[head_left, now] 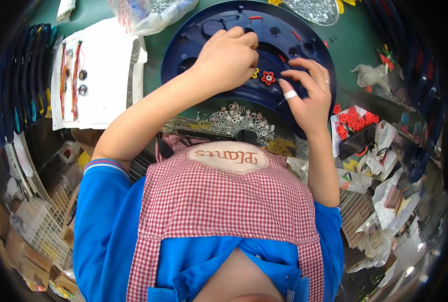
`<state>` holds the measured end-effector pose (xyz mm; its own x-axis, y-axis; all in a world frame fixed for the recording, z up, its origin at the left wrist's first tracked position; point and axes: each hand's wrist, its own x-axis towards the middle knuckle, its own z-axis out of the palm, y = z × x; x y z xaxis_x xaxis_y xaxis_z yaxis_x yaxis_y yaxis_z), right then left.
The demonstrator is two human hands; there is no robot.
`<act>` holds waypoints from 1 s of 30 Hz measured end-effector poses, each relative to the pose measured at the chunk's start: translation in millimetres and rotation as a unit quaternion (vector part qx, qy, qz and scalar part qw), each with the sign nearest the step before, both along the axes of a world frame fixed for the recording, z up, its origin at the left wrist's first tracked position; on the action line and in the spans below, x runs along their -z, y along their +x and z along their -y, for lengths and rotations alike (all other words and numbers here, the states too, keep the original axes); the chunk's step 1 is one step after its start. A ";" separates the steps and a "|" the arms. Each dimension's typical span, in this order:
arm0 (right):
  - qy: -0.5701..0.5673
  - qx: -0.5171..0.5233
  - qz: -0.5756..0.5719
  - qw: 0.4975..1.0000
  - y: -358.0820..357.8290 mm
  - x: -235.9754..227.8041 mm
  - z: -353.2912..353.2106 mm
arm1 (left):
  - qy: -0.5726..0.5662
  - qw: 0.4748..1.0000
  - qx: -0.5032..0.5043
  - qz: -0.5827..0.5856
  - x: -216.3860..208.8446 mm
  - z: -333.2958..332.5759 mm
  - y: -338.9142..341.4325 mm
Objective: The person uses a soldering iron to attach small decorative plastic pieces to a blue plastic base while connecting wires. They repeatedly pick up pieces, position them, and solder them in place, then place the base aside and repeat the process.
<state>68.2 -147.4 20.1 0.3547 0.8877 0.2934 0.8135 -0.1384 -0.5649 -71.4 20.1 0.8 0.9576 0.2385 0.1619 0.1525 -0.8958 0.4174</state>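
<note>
A dark blue round plastic part [196, 32] with moulded holes and rings lies before me on the green table. My left hand [229, 56] is over its middle, fingers curled in a closed grip; whatever is in them is hidden. Just by its fingertips shows a small yellow piece [255, 73], partly covered. A red flower-shaped piece [268, 78] with a metal centre sits to the right of that, on the blue part. My right hand [309, 93], white tape round its thumb, hovers at the part's right side with thumb and fingers apart. Small red strips [296, 35] lie on the part's far area.
Loose screws and washers [241, 121] are heaped at the near table edge. Red flower pieces [355, 121] are piled at right, beside a dark phone-like slab [357, 142]. White sheets with wires [100, 75] lie left. Bags of metal parts [153, 12] stand behind; dark blue parts [25, 75] are stacked far left.
</note>
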 end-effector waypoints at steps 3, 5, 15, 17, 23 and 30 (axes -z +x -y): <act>0.052 0.029 0.011 0.998 -2.9 -16.8 9.0 | 0.010 1.000 -0.017 0.015 0.5 -1.0 -6.5; 0.157 0.114 0.170 0.966 1.8 -33.3 25.7 | -0.029 0.989 -0.041 0.141 -16.6 -2.4 -28.3; 0.366 0.121 -0.155 0.910 130.4 37.5 77.3 | 0.101 0.772 -0.574 -0.255 -21.8 -152.4 -271.5; 0.366 0.124 -0.170 0.907 150.6 45.5 85.2 | 0.104 0.791 -0.579 -0.170 -3.6 -154.8 -287.0; 0.413 0.171 -0.146 0.883 142.3 27.6 88.3 | -0.117 0.869 -0.481 -0.014 -5.0 -142.8 -271.7; 0.370 0.165 -0.237 0.883 128.1 19.7 107.5 | 0.173 0.832 -0.524 -0.057 -30.8 -139.6 -290.1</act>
